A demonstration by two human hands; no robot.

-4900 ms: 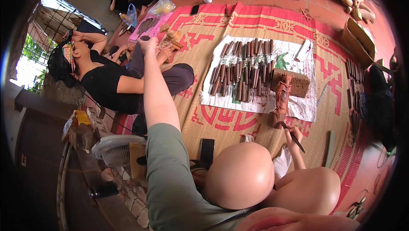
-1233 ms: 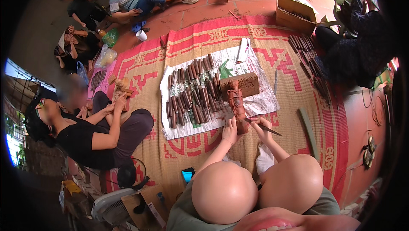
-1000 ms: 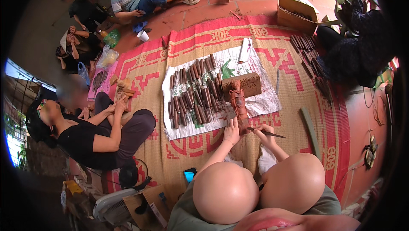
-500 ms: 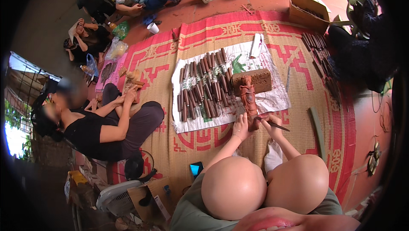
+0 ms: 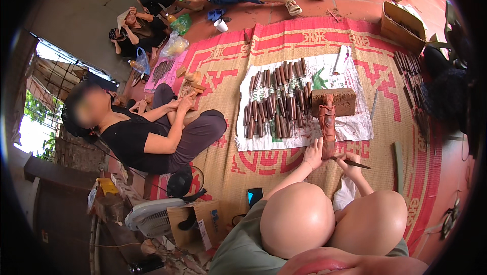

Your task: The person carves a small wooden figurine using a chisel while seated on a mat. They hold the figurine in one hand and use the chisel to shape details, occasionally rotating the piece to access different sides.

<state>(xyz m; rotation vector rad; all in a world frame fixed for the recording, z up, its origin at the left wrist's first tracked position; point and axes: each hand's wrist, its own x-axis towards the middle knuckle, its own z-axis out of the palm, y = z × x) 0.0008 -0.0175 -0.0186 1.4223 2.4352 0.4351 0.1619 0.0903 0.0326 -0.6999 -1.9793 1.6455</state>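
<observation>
A reddish-brown carved wooden statue [image 5: 327,115] of a robed figure lies in front of me, its upper part against a brown block [image 5: 342,101]. Fingers of my left hand [image 5: 313,153] are closed on the statue's base from the left. My right hand [image 5: 350,164] grips a slim, dark-handled carving chisel [image 5: 361,165], whose working end meets the base; the tip is too small to make out. Left of the statue, several rows of dark wooden-handled tools [image 5: 276,100] lie on a white printed sheet [image 5: 246,143].
The sheet lies on a red and tan woven mat [image 5: 228,143]. A white roll [image 5: 341,61] is at its far edge. More tools [image 5: 411,82] lie at the right, near a box [image 5: 403,26]. A seated co-worker [image 5: 142,135] holds a wooden piece at the left. A phone [image 5: 254,196] lies nearby.
The whole view has shifted, so the scene sits further right in the picture. Both hands stay at the statue's base, with the chisel still in my right hand.
</observation>
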